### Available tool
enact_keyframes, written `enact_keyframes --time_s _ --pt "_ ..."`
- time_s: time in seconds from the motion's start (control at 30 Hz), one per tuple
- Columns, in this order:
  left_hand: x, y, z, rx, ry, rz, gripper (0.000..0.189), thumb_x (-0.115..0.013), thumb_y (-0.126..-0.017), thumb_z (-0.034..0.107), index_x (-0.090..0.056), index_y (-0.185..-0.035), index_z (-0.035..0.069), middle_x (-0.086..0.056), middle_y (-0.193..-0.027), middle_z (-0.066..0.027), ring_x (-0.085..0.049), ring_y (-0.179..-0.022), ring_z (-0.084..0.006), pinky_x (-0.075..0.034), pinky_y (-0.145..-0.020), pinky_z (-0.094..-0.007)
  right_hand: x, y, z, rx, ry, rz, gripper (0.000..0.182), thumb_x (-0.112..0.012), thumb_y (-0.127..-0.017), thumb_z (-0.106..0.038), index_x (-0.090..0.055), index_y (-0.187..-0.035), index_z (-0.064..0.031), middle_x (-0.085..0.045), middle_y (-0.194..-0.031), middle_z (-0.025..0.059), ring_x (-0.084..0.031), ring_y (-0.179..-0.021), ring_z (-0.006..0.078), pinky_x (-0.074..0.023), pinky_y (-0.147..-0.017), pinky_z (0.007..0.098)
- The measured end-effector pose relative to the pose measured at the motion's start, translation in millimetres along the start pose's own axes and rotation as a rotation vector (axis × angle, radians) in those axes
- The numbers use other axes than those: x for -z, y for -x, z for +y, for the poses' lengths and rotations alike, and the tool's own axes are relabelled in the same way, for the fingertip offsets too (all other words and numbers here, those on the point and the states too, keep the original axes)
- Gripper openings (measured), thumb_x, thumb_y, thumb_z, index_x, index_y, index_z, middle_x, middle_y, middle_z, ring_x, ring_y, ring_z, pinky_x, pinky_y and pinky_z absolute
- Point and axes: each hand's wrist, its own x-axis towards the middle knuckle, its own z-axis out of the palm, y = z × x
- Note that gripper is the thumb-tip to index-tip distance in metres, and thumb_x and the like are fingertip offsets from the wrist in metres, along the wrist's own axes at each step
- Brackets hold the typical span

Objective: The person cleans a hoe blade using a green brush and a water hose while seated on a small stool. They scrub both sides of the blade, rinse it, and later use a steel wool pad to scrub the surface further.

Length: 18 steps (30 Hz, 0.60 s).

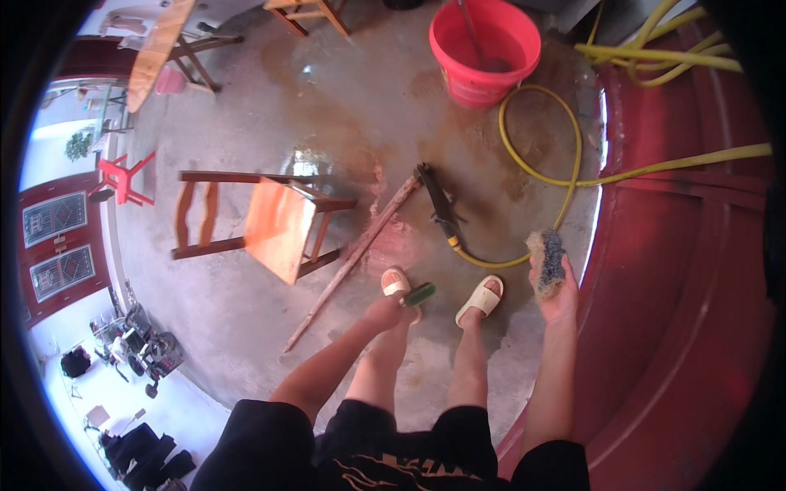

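My left hand (386,312) is closed round the handle of a green-headed brush or similar tool (420,294), held above one of my slippers. My right hand (557,299) grips a worn scouring pad or sponge (545,262), dark grey in the middle with a tan, frayed rim, close to the red door (663,294). On the wet concrete floor in front of my feet lie a long wooden pole (356,258) and a black spray nozzle (440,199) joined to a yellow hose (571,184). Farther off stands a red bucket (482,80) with a long handle leaning in it.
A wooden chair (279,224) stands to the left of the pole. Behind it are a wooden table (156,55), another wooden chair (307,13) and a red plastic stool (123,179). More yellow hose hangs at upper right. A parked scooter-like vehicle (138,344) is at far left.
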Motion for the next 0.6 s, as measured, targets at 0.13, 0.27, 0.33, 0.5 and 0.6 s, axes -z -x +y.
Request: enact_keyframes --time_s 0.13,0.27,0.33,0.5,0.6 --pt "-70 -108 -47 0.078 -0.179 -0.146 0.044 -0.056 -0.078 0.028 -0.053 -0.121 0.017 -0.064 -0.100 -0.0149 -0.061 -0.094 -0.0328 -0.048 -0.081 -0.0407 51 -100 71 -0.037 0.035 0.065 0.040 -0.052 -0.092 -0.031 -0.052 -0.119 -0.0027 -0.060 -0.112 0.0115 -0.061 -0.096 0.0267 -0.0502 -0.073 0.0358" --pt "-125 -182 -122 -0.085 -0.402 -0.159 0.045 -0.054 -0.079 0.016 -0.050 -0.123 0.014 -0.064 -0.095 -0.0128 -0.063 -0.087 -0.0303 -0.051 -0.072 -0.0414 68 -185 133 -0.044 0.132 0.087 0.039 -0.055 -0.091 -0.030 -0.053 -0.116 0.0001 -0.063 -0.104 0.0122 -0.064 -0.088 0.0258 -0.0519 -0.067 0.0344" --pt "-144 -211 -154 -0.174 -0.554 -0.157 0.046 -0.052 -0.078 0.008 -0.049 -0.124 0.009 -0.062 -0.091 -0.0120 -0.063 -0.080 -0.0296 -0.051 -0.069 -0.0420 82 -220 154 -0.019 0.238 0.044 0.037 -0.055 -0.091 -0.028 -0.054 -0.114 -0.0003 -0.063 -0.099 0.0113 -0.064 -0.086 0.0240 -0.0521 -0.065 0.0326" --pt "-164 -267 -197 -0.402 -0.689 -0.094 0.054 -0.055 -0.075 0.010 -0.045 -0.128 0.007 -0.061 -0.096 -0.0106 -0.062 -0.087 -0.0278 -0.050 -0.073 -0.0386 119 -298 173 0.048 0.530 -0.028 0.033 -0.053 -0.093 -0.027 -0.055 -0.113 -0.0011 -0.063 -0.095 0.0072 -0.062 -0.083 0.0155 -0.0508 -0.063 0.0283" --pt "-157 -291 -205 -0.490 -0.770 -0.177 0.054 -0.055 -0.078 0.014 -0.043 -0.130 0.007 -0.059 -0.101 -0.0109 -0.060 -0.092 -0.0270 -0.049 -0.075 -0.0380 127 -330 174 0.075 0.756 -0.111 0.032 -0.054 -0.093 -0.026 -0.056 -0.114 -0.0019 -0.061 -0.093 0.0024 -0.056 -0.081 0.0094 -0.0484 -0.069 0.0253"
